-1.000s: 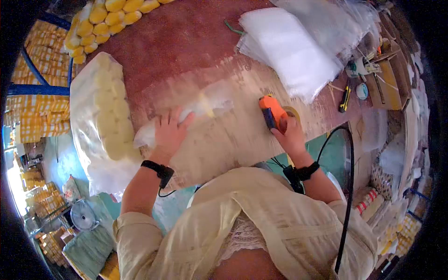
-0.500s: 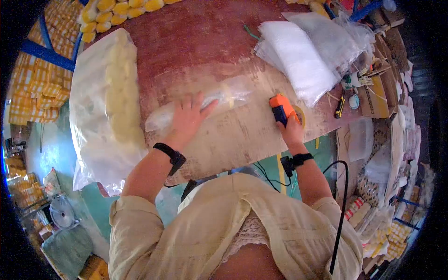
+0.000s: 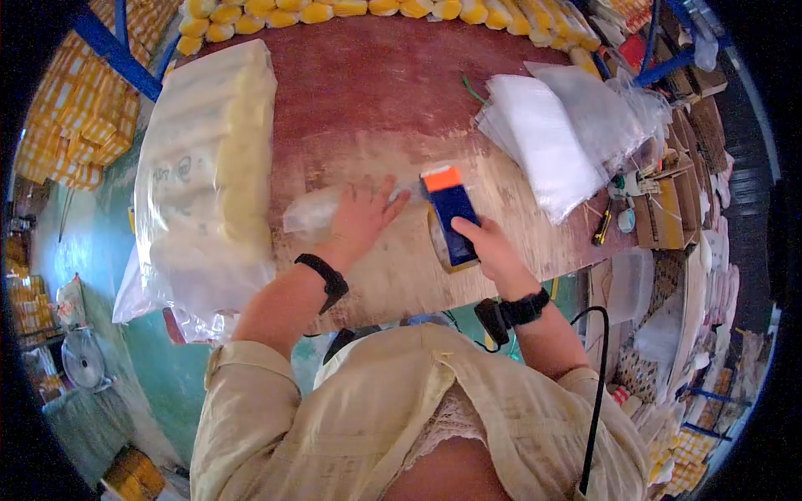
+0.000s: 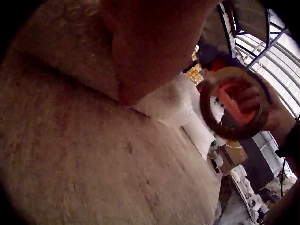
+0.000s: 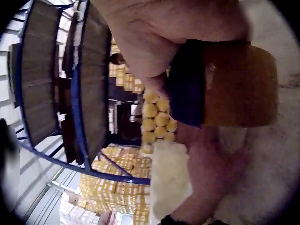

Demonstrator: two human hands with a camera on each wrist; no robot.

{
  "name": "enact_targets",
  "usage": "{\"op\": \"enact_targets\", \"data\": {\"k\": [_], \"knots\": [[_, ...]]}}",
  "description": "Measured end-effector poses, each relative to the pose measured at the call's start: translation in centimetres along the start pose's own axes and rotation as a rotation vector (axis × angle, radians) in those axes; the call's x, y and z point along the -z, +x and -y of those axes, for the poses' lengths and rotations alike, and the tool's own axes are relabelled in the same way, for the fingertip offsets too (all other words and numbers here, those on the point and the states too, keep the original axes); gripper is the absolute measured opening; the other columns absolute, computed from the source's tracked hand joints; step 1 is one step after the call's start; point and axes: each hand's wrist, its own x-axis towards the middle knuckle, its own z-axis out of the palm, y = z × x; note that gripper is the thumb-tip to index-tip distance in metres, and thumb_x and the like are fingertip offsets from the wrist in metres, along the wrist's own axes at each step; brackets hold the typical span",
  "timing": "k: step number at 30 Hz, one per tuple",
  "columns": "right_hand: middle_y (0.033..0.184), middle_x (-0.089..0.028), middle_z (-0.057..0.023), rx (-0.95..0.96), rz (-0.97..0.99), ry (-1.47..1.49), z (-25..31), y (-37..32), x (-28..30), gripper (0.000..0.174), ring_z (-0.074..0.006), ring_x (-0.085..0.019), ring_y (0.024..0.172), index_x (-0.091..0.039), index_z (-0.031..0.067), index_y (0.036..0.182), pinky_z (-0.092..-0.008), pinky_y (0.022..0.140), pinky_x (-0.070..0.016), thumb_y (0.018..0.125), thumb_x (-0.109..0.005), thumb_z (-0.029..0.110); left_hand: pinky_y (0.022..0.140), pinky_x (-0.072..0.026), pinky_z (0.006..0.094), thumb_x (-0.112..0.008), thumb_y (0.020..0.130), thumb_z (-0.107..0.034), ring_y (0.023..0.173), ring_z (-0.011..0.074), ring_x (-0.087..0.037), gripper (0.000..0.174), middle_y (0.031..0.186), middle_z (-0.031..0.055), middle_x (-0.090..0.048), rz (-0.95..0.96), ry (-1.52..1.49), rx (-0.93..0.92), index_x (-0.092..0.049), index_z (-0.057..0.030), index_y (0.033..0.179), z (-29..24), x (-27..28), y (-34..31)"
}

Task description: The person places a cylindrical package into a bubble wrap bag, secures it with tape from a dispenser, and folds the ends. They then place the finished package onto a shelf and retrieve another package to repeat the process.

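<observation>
My left hand (image 3: 361, 221) lies with spread fingers on a clear bubble-wrapped bundle (image 3: 309, 210) on the worn tabletop. In the left wrist view the bubble wrap (image 4: 164, 105) shows beneath that hand. My right hand (image 3: 501, 260) grips a blue and orange tape dispenser (image 3: 451, 219), its thumb on the blue side. The dispenser's orange end is close by the right end of the bundle, near my left fingertips. A wide brown tape roll (image 5: 241, 84) sits in the dispenser, and its ring faces the left wrist camera.
A large clear bag of pale yellow packed items (image 3: 205, 167) stands at the left. White foam sheets (image 3: 543, 146) and clear bags (image 3: 597, 117) lie at the right, near a yellow-black cutter (image 3: 602, 225). Yellow rolls (image 3: 368, 8) line the far edge. A cable (image 3: 595, 401) hangs by the right arm.
My right hand has brought the tape dispenser left to the bundle's right end and turned it so its blue side faces up. My left hand stays on the bundle. The head view has shifted.
</observation>
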Motion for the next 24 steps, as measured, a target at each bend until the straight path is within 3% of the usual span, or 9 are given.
{"op": "enact_targets", "data": {"k": [2,3,6,9,12,15,18,21,24], "knots": [[0.085,-0.063,-0.0070,-0.142,0.025,0.079,-2.0,1.0,0.2,0.041,-0.0152,-0.060,0.069,-0.056,-0.0024,0.102,-0.0271,0.064,-0.0478,0.079,-0.063,0.031,0.084,-0.0385,0.0499,-0.051,0.079,-0.020,0.108,0.0326,-0.045,0.057,0.131,0.0119,-0.037,-0.013,-0.048,0.014,-0.033,-0.0237,0.133,0.2,-0.1,0.1],[0.091,-0.062,-0.0062,-0.162,0.021,0.088,-2.5,0.9,-0.1,0.037,-0.0151,-0.061,0.077,-0.054,-0.0031,0.106,-0.0283,0.070,-0.0483,0.082,-0.060,0.025,0.084,-0.0389,0.0494,-0.052,0.078,-0.020,0.108,0.0325,-0.045,0.057,0.130,0.0118,-0.037,-0.022,-0.071,0.028,-0.035,-0.0229,0.132,0.4,0.0,0.4],[0.089,-0.062,-0.0054,-0.151,0.009,0.133,-3.2,0.6,-0.8,0.037,-0.0142,-0.060,0.076,-0.054,-0.0019,0.105,-0.0276,0.070,-0.0479,0.082,-0.060,0.027,0.087,-0.0384,0.0497,-0.070,0.065,-0.030,0.114,0.0356,-0.042,0.075,0.131,0.0115,-0.038,0.119,-0.196,0.070,-0.036,-0.0220,0.131,1.0,0.4,1.3],[0.085,-0.062,-0.0059,-0.130,0.021,0.129,-3.5,1.1,-1.0,0.039,-0.0138,-0.059,0.071,-0.056,-0.0022,0.100,-0.0278,0.064,-0.0480,0.081,-0.061,0.032,0.088,-0.0388,0.0491,-0.074,0.062,-0.028,0.114,0.0353,-0.042,0.079,0.131,0.0119,-0.038,0.302,-0.352,0.118,-0.036,-0.0199,0.130,3.4,1.6,3.6],[0.082,-0.062,-0.0061,-0.153,0.012,-0.004,-5.0,3.0,0.0,0.039,-0.0142,-0.059,0.069,-0.057,-0.0028,0.099,-0.0278,0.062,-0.0477,0.082,-0.059,0.033,0.089,-0.0387,0.0488,-0.076,0.060,-0.029,0.115,0.0361,-0.041,0.082,0.131,0.0119,-0.039,0.555,-1.005,0.191,-0.035,-0.0191,0.131,8.3,1.6,6.6],[0.080,-0.062,-0.0061,-0.166,0.011,-0.022,-2.3,4.1,-0.4,0.038,-0.0141,-0.059,0.067,-0.057,-0.0025,0.098,-0.0275,0.060,-0.0475,0.082,-0.059,0.033,0.090,-0.0376,0.0495,-0.073,0.063,-0.026,0.119,0.0357,-0.037,0.080,0.133,0.0117,-0.035,0.532,-1.040,0.132,-0.034,-0.0205,0.132,9.7,-1.8,8.0],[0.077,-0.062,-0.0058,-0.163,0.086,0.087,-1.5,5.1,-0.6,0.037,-0.0138,-0.059,0.065,-0.057,-0.0023,0.098,-0.0268,0.060,-0.0475,0.082,-0.059,0.031,0.091,-0.0371,0.0504,-0.069,0.066,-0.023,0.123,0.0342,-0.033,0.078,0.136,0.0110,-0.032,-0.040,-0.263,0.152,-0.031,-0.0219,0.134,5.2,-1.2,4.6],[0.079,-0.062,-0.0054,-0.199,0.080,0.107,-1.4,5.4,-1.0,0.037,-0.0133,-0.059,0.066,-0.056,-0.0026,0.099,-0.0264,0.060,-0.0476,0.082,-0.060,0.030,0.093,-0.0346,0.0518,-0.066,0.067,-0.020,0.125,0.0329,-0.030,0.078,0.137,0.0118,-0.029,-0.039,-0.015,0.060,-0.029,-0.0203,0.135,3.8,-1.2,2.8],[0.080,-0.062,-0.0048,-0.119,0.047,0.118,-1.8,5.8,-1.1,0.035,-0.0129,-0.059,0.067,-0.056,-0.0031,0.099,-0.0262,0.061,-0.0477,0.082,-0.060,0.028,0.096,-0.0302,0.0540,-0.066,0.068,-0.022,0.125,0.0344,-0.029,0.077,0.138,0.0130,-0.028,0.291,-0.213,0.129,-0.030,-0.0182,0.135,6.0,-0.8,5.7]]}}
